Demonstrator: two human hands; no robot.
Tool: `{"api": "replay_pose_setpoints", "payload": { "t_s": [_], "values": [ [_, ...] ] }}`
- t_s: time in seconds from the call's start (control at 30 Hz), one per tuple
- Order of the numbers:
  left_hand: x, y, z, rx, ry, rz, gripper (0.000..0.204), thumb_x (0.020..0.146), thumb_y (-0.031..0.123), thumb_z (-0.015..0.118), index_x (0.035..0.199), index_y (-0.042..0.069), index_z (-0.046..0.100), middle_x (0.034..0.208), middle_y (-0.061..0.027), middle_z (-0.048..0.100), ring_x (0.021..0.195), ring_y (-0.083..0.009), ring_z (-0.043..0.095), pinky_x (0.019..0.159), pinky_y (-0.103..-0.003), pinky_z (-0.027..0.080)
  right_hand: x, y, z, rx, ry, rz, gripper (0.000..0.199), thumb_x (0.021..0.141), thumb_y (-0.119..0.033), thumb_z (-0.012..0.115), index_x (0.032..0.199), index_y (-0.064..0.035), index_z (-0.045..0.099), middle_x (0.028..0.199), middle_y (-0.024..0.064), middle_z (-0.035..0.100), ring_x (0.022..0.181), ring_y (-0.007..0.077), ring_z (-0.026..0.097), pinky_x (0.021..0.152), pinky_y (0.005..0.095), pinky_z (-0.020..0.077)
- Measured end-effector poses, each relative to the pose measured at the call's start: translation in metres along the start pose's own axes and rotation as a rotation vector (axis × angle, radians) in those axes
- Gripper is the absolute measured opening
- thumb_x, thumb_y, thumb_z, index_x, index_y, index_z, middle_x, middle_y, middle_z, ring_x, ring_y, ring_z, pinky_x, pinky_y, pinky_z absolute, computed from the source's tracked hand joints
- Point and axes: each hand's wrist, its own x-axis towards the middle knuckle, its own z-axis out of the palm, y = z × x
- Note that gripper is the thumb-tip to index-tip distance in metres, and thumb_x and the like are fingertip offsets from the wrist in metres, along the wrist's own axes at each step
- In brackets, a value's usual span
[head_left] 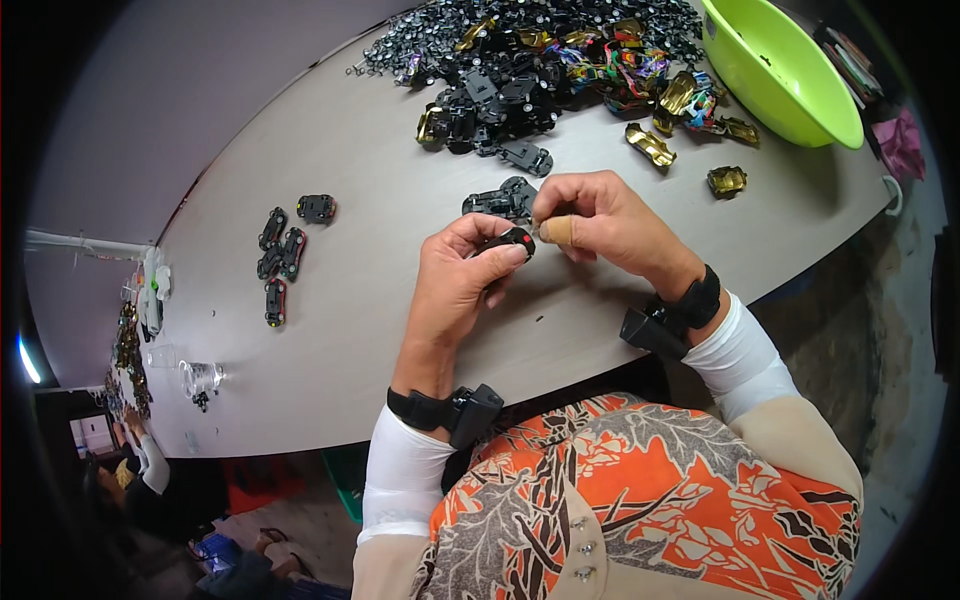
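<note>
My left hand [455, 270] is closed around a small black toy car [517, 241] with a red patch at its end. Close against that end, the thumb and fingers of my right hand [615, 225] are pinched together, a tan wrap on the thumb. What they hold, if anything, is too small and covered to make out. Just beyond my hands lie several black toy car chassis [490, 203], partly hidden by my fingers. Another chassis [526, 158] rests a little farther away.
A big heap of black chassis [490, 95] and colourful car shells [625, 75] covers the far table. Gold shells [651, 146] lie beside a lime green basin [785, 80]. Several toy cars [291, 252] sit at left, near a clear cup [203, 376]. Another person [150, 465] works far left.
</note>
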Motion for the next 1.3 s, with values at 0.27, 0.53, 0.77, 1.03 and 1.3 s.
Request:
{"api": "replay_pose_setpoints", "payload": {
  "t_s": [0.27,0.53,0.77,1.03,1.3],
  "values": [
    [-0.001,-0.004,0.002,0.138,0.002,0.042,0.016,0.075,0.003,0.069,0.088,-0.001,0.060,0.071,-0.0019,0.058,0.048,-0.0035,0.048,0.038,-0.016,0.034,0.002,0.009,0.007,-0.395,-0.008,-0.079,0.010,0.074,-0.003,0.060,0.083,0.0004,0.061,0.067,0.0064,0.059,0.062,0.0122,0.053,0.058,0.0275,0.0432],
    [-0.002,0.002,0.005,0.118,0.074,0.162,0.023,0.075,0.005,0.068,0.096,0.000,0.060,0.075,0.0006,0.058,0.057,-0.0043,0.052,0.046,-0.017,0.039,0.004,0.009,0.006,-0.356,0.041,-0.038,0.007,0.073,-0.002,0.059,0.079,0.0007,0.055,0.065,0.0048,0.055,0.059,0.0106,0.050,0.054,0.0283,0.0408],
    [0.004,-0.003,-0.007,-0.103,0.042,0.166,0.028,0.079,0.006,0.064,0.105,0.003,0.053,0.084,-0.0038,0.061,0.069,-0.0077,0.058,0.054,-0.021,0.046,-0.001,0.007,0.012,-0.084,0.011,-0.034,0.005,0.077,0.000,0.056,0.081,-0.0018,0.056,0.066,-0.0020,0.053,0.052,0.0038,0.044,0.044,0.0219,0.0348],
    [-0.002,0.001,0.000,0.029,-0.096,0.047,0.024,0.082,0.014,0.061,0.102,0.001,0.057,0.087,-0.0101,0.063,0.073,-0.0140,0.060,0.062,-0.025,0.050,-0.003,-0.005,-0.004,-0.029,0.026,-0.101,0.006,0.076,-0.004,0.058,0.081,-0.0016,0.061,0.071,-0.0016,0.055,0.056,0.0045,0.050,0.049,0.0184,0.0403],
    [-0.004,-0.002,-0.003,0.038,-0.160,0.060,0.020,0.081,0.009,0.062,0.099,0.001,0.061,0.081,-0.0025,0.061,0.069,-0.0072,0.056,0.060,-0.019,0.046,-0.005,-0.010,-0.002,-0.024,-0.094,-0.096,0.008,0.075,-0.003,0.060,0.081,0.0010,0.063,0.076,0.0000,0.055,0.059,0.0057,0.051,0.050,0.0200,0.0425]
  ]
}}
